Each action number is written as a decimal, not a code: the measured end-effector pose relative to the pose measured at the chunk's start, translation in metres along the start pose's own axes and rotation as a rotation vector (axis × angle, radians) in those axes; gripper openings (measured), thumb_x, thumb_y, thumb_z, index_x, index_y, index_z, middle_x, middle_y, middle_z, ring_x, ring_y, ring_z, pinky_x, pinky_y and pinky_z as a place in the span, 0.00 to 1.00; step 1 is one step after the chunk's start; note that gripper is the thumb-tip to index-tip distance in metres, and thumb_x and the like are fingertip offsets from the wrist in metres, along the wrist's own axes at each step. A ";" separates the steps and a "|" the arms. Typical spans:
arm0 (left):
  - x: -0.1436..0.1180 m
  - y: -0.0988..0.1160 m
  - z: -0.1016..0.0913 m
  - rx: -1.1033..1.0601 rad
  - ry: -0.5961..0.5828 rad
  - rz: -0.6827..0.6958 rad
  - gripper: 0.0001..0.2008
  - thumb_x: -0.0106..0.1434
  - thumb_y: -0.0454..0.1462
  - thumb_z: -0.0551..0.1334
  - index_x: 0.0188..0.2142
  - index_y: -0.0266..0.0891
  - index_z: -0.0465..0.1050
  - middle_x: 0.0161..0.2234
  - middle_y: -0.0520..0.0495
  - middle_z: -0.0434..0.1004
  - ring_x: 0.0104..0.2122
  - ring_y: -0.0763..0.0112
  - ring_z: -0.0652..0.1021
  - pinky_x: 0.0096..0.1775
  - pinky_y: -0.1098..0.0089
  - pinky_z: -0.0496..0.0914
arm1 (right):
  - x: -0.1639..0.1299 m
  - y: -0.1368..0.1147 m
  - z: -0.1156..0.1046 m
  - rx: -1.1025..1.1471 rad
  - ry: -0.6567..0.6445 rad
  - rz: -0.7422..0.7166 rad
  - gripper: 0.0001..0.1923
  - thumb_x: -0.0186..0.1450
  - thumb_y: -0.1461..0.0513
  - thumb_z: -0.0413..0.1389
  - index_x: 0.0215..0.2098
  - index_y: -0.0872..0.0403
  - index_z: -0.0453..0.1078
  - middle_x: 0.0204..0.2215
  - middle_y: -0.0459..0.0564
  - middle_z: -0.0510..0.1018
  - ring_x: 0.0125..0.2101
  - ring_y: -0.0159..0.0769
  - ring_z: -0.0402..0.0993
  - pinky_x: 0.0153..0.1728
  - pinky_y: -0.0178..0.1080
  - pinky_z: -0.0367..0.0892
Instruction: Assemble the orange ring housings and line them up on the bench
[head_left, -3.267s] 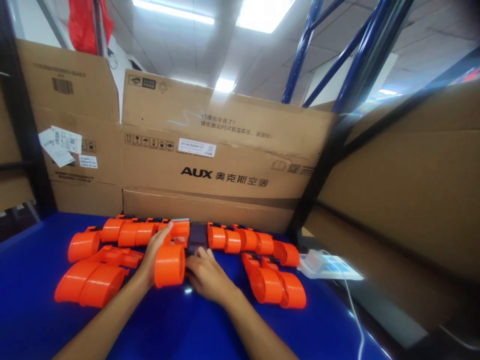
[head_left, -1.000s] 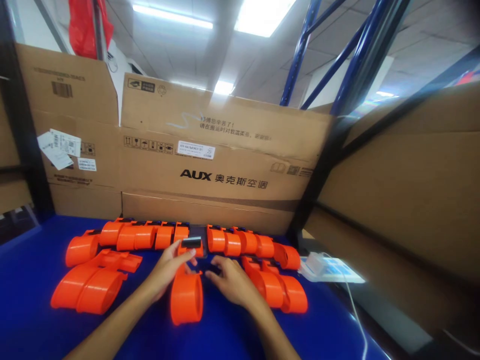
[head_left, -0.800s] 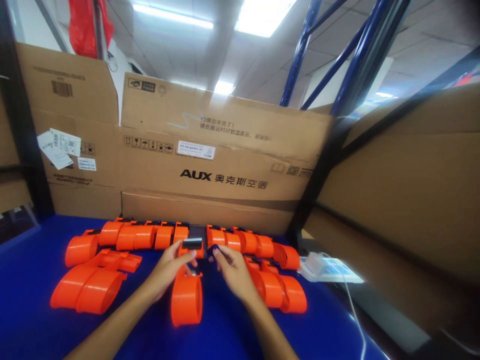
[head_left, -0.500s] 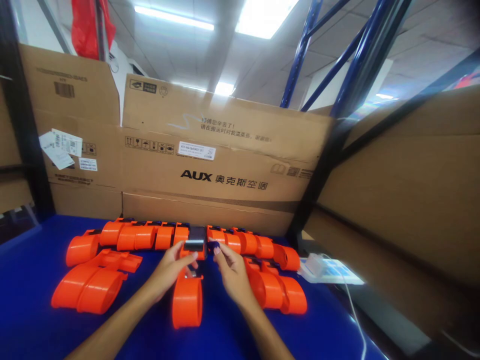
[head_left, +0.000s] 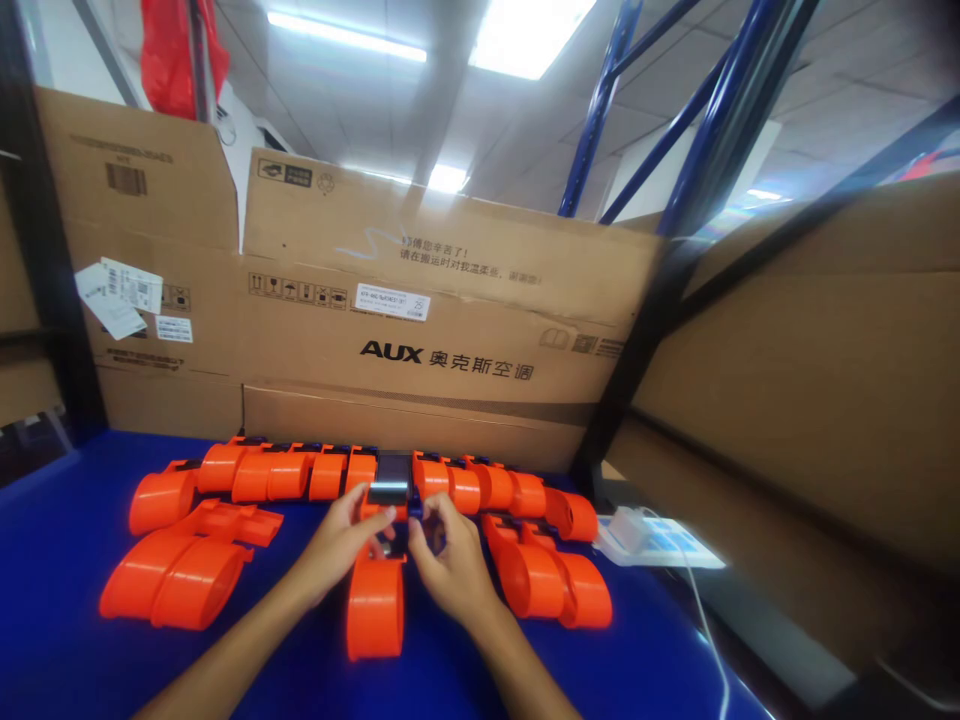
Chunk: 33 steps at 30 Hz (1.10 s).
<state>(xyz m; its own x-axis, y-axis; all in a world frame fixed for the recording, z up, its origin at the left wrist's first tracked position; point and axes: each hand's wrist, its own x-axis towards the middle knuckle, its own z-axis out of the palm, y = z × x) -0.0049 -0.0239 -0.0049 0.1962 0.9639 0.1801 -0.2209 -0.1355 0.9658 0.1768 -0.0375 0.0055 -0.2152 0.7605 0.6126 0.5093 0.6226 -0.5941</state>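
Note:
My left hand (head_left: 351,540) is closed around the left side of an orange plastic tape dispenser (head_left: 375,608), whose rounded ring part hangs below my fingers. A dark bar with a bright reflection (head_left: 388,492) shows at its upper end, between my hands. My right hand (head_left: 448,555) pinches a small dark blue piece (head_left: 415,508) at the right side of that upper end. Whether the piece is seated in the dispenser is hidden by my fingers.
Several orange dispensers with dark parts (head_left: 271,476) stand in a row along the back of the blue table (head_left: 300,660). More lie left (head_left: 180,570) and right (head_left: 551,580). Cardboard (head_left: 450,400) walls the back. A white power strip (head_left: 675,542) with a cable is at right.
My right hand has moved slightly left and down, bringing the dark blue piece against the dispenser's side. The left hand keeps its hold; the dispenser has shifted slightly.

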 end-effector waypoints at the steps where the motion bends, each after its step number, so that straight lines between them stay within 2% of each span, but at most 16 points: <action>1: 0.000 0.000 0.000 0.004 -0.004 0.000 0.22 0.57 0.48 0.69 0.45 0.37 0.71 0.29 0.48 0.77 0.21 0.73 0.75 0.26 0.72 0.70 | 0.000 0.000 0.000 -0.010 -0.008 -0.011 0.08 0.68 0.59 0.52 0.32 0.51 0.61 0.24 0.42 0.69 0.23 0.31 0.65 0.25 0.33 0.61; 25: -0.001 0.000 0.001 0.002 -0.008 0.006 0.21 0.60 0.46 0.67 0.47 0.36 0.71 0.30 0.48 0.77 0.22 0.74 0.74 0.28 0.71 0.71 | 0.000 -0.001 -0.004 -0.034 -0.125 -0.093 0.07 0.72 0.60 0.50 0.35 0.52 0.64 0.34 0.49 0.73 0.35 0.36 0.70 0.34 0.36 0.64; 33: -0.002 0.001 0.000 -0.016 -0.077 -0.009 0.19 0.59 0.44 0.68 0.45 0.37 0.72 0.30 0.49 0.76 0.24 0.73 0.75 0.28 0.72 0.71 | -0.001 -0.003 -0.010 -0.085 -0.150 -0.098 0.06 0.71 0.60 0.50 0.34 0.51 0.61 0.33 0.48 0.71 0.34 0.37 0.68 0.35 0.37 0.62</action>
<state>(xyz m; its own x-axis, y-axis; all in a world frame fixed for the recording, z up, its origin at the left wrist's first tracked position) -0.0054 -0.0255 -0.0047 0.2709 0.9446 0.1855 -0.2341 -0.1223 0.9645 0.1836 -0.0417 0.0118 -0.3856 0.7200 0.5770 0.5471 0.6820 -0.4854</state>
